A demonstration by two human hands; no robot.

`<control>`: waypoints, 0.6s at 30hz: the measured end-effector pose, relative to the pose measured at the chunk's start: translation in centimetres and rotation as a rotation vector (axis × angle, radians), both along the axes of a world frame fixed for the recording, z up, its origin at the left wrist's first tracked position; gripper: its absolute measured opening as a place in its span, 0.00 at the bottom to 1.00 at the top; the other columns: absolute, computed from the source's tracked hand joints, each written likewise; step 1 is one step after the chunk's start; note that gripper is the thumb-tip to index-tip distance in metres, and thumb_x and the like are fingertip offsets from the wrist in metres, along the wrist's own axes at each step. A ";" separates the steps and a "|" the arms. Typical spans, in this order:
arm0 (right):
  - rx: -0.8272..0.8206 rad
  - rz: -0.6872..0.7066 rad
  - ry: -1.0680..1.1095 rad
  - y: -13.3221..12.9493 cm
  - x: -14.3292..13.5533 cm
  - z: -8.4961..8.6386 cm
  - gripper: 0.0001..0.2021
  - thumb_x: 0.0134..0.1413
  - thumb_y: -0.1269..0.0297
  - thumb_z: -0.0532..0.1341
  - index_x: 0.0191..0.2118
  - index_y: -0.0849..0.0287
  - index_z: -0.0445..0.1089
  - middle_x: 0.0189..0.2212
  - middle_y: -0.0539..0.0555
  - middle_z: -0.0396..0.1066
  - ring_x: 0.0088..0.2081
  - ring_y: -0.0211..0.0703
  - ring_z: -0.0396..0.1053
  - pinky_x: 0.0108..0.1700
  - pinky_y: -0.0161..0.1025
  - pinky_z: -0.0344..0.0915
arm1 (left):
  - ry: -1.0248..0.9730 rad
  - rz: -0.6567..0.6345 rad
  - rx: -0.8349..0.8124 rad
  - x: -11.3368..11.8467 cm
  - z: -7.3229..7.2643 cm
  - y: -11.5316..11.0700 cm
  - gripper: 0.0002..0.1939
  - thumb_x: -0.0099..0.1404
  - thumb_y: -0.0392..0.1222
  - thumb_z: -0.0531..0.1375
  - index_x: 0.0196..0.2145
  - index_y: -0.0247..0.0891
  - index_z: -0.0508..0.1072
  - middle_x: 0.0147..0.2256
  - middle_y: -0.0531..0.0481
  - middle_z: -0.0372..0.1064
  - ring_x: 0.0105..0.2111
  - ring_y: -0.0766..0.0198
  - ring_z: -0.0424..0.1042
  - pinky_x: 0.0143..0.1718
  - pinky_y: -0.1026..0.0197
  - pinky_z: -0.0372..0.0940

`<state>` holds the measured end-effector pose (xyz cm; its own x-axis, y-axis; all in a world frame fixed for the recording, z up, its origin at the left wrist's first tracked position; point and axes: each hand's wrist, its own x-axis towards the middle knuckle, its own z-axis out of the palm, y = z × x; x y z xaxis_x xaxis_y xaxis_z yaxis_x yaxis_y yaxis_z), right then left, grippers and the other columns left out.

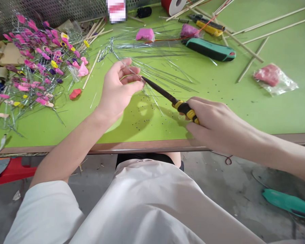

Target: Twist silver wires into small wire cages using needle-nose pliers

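Note:
My left hand (119,86) is raised over the green table, thumb and fingers pinched on a thin silvery wire (128,66) that runs up to a twisted wire bunch (112,44). My right hand (210,118) is wrapped round the yellow and black handle of a tool (162,92) with a long dark tapering end. The tool's tip touches or nearly touches the left fingertips. Beyond the hands, many loose silvery wires (157,73) are spread out. Small dark specks dot the table below the tool.
At the left lies a pile of wires with pink, purple and yellow pieces (40,64). A green and black tool (209,49), yellow-handled pliers (210,27), wooden sticks (252,59) and a bagged pink lump (268,75) lie at the right. The table's brown edge (142,146) is nearest me.

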<state>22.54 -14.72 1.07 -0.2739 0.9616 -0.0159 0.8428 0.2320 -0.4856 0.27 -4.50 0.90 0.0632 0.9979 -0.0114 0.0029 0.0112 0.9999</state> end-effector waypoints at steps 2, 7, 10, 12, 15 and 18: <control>-0.033 -0.011 -0.022 0.1 -0.3 0.4 0.18 0.51 0.76 0.56 0.30 0.49 0.43 0.28 0.50 0.56 0.27 0.42 0.53 0.33 0.42 0.49 | -0.005 -0.007 -0.031 0.0 0.0 0.1 0.26 0.59 0.18 0.63 0.51 0.40 0.71 0.46 0.51 0.76 0.52 0.63 0.81 0.58 0.57 0.75; -0.077 -0.038 -0.046 0.1 -0.7 0.8 0.19 0.50 0.77 0.56 0.29 0.48 0.43 0.29 0.50 0.55 0.27 0.41 0.52 0.33 0.42 0.50 | -0.063 -0.014 -0.090 0.0 -0.1 0.1 0.27 0.57 0.16 0.63 0.49 0.41 0.70 0.44 0.54 0.76 0.46 0.67 0.81 0.56 0.59 0.76; -0.109 -0.054 -0.049 -0.1 -0.9 0.8 0.20 0.50 0.78 0.56 0.30 0.48 0.43 0.29 0.50 0.56 0.27 0.42 0.52 0.33 0.43 0.49 | -0.133 -0.008 -0.105 0.2 -0.1 0.0 0.27 0.57 0.13 0.61 0.47 0.39 0.69 0.40 0.56 0.75 0.38 0.72 0.79 0.49 0.63 0.76; -0.122 -0.053 -0.048 -0.2 -0.9 0.6 0.20 0.51 0.78 0.56 0.30 0.48 0.43 0.30 0.50 0.56 0.27 0.42 0.53 0.33 0.43 0.49 | -0.167 -0.004 -0.110 0.3 -0.2 0.0 0.26 0.57 0.12 0.60 0.46 0.38 0.68 0.39 0.57 0.74 0.35 0.74 0.77 0.46 0.65 0.76; -0.058 -0.019 -0.029 -0.4 -0.6 0.1 0.19 0.52 0.77 0.56 0.30 0.48 0.43 0.30 0.50 0.56 0.26 0.42 0.53 0.32 0.43 0.49 | -0.110 -0.002 -0.087 0.3 -0.4 0.1 0.25 0.58 0.15 0.62 0.47 0.39 0.69 0.41 0.55 0.75 0.40 0.71 0.80 0.51 0.62 0.76; -0.023 0.003 -0.049 -0.3 -0.3 0.1 0.19 0.53 0.76 0.56 0.31 0.48 0.43 0.30 0.50 0.55 0.26 0.42 0.53 0.32 0.43 0.49 | -0.016 0.002 -0.049 0.2 -0.6 0.1 0.26 0.57 0.18 0.65 0.48 0.41 0.70 0.45 0.52 0.76 0.51 0.63 0.81 0.57 0.57 0.75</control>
